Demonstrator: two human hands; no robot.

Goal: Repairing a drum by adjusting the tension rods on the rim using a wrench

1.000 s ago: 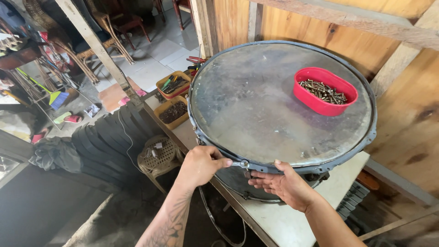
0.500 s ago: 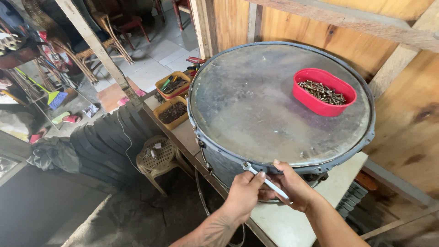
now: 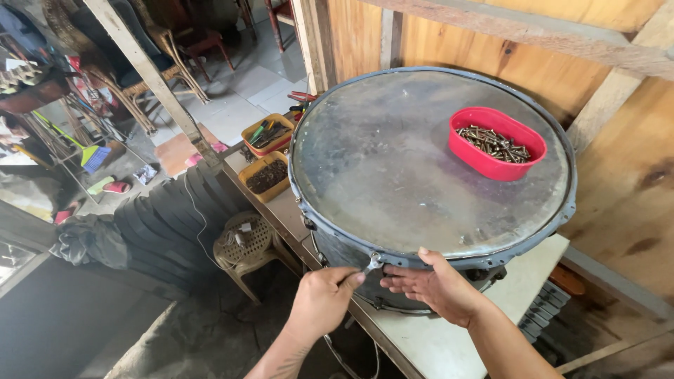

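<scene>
A big drum [image 3: 421, 168] with a worn grey skin and a blue-grey metal hoop lies flat on a white table [image 3: 449, 344]. My left hand [image 3: 323, 298] is closed on a small metal key or wrench [image 3: 370, 264] set against a lug at the drum's near rim. Beside it, my right hand [image 3: 432, 284] rests flat on the shell just under the rim, thumb up on the hoop. On the skin at the far right sits a red oval bowl [image 3: 495, 142] holding several screws.
Two yellow trays [image 3: 267, 154] of tools and small parts sit on the table left of the drum. Below stand a beige plastic stool [image 3: 242, 245] and a row of dark tyres [image 3: 161, 217]. Wooden wall panels rise behind and to the right. Chairs stand on the tiled floor beyond.
My left hand came off the rim at the left, moved right to meet the right hand, and now grips the small key at the lug. My right hand has stayed by the rim.
</scene>
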